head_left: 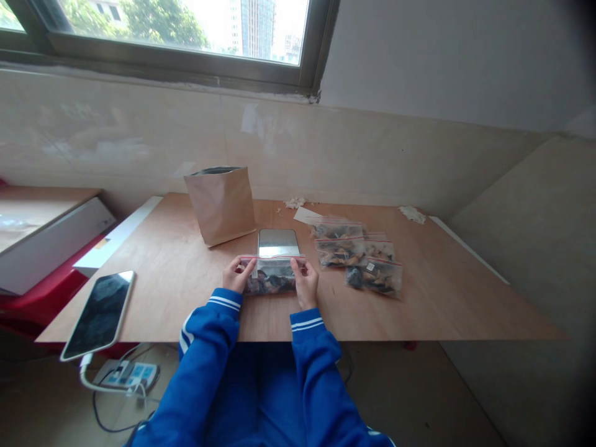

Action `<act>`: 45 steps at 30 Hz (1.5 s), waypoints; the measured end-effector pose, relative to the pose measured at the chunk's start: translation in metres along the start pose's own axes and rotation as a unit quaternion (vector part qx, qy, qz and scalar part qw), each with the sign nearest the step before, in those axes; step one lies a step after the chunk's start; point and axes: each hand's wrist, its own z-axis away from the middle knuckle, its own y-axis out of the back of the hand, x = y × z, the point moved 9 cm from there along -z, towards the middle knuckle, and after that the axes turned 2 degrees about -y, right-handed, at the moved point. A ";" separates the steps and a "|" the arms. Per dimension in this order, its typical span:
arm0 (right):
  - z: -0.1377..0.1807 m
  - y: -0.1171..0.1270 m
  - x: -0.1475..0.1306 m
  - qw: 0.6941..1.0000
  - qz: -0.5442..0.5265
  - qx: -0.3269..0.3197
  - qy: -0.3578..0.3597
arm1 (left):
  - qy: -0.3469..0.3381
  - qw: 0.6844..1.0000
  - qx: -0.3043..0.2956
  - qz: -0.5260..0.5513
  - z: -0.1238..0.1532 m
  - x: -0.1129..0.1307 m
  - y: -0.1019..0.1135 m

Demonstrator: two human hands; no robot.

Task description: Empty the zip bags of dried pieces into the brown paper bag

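Zip bag (271,277) of dark pieces, at the near table (442,298) edge, pinched at both top corners: left hand (237,274), right hand (306,282). Best kept taut and level along the red seal. Behind: scale (278,242), paper bag (221,203); rightward, filled bags (358,254).

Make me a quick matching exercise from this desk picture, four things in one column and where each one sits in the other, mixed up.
Things:
1. brown paper bag
2. phone
3. zip bag
4. pile of filled bags

Places:
A. near left corner of the table
B. right of the hands
C. back of the table, standing open
D. between left hand and right hand

Pairs: 1-C, 2-A, 3-D, 4-B
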 end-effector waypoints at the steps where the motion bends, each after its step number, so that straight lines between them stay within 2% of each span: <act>1: 0.000 -0.001 0.000 1.000 -0.004 -0.002 -0.002 | -0.001 1.000 -0.008 0.006 0.000 0.000 -0.001; 7: 0.003 -0.014 0.000 0.998 -0.027 -0.060 -0.018 | -0.001 0.999 -0.037 -0.001 -0.001 0.000 -0.006; 17: 0.000 -0.013 0.019 0.996 -0.033 -0.059 -0.053 | -0.016 0.999 -0.016 0.024 0.004 0.001 -0.006; 19: 0.001 -0.012 0.012 0.998 -0.004 -0.058 -0.026 | -0.033 0.999 -0.023 0.018 0.004 0.005 -0.006; 21: 0.005 -0.005 -0.011 0.996 0.068 -0.017 0.052 | -0.049 0.998 -0.033 0.010 0.005 0.009 -0.008; 23: 0.016 -0.002 -0.046 0.973 0.163 0.027 0.161 | -0.069 0.996 -0.047 0.011 0.005 0.014 -0.010; 24: 0.023 -0.007 -0.063 0.953 0.214 0.023 0.212 | -0.079 0.995 -0.055 0.015 0.006 0.017 -0.011; 26: 0.036 -0.033 -0.086 0.906 0.311 -0.056 0.281 | -0.096 0.993 -0.068 0.024 0.006 0.021 -0.013; 28: 0.044 -0.061 -0.091 0.856 0.384 -0.169 0.300 | -0.104 0.992 -0.072 0.030 0.007 0.024 -0.013; 30: 0.045 -0.079 -0.089 0.821 0.429 -0.241 0.290 | -0.107 0.991 -0.072 0.034 0.007 0.024 -0.012; 34: 0.036 -0.092 -0.082 0.774 0.486 -0.295 0.278 | -0.101 0.990 -0.095 0.039 0.008 0.022 -0.015; 39: 0.031 -0.094 -0.080 0.744 0.530 -0.301 0.275 | -0.098 0.988 -0.113 0.050 0.009 0.021 -0.019; 43: 0.031 -0.093 -0.079 0.744 0.533 -0.304 0.264 | -0.089 0.986 -0.138 0.041 0.011 0.022 -0.022; 45: 0.030 -0.089 -0.080 0.755 0.521 -0.304 0.259 | -0.084 0.985 -0.147 0.032 0.011 0.023 -0.022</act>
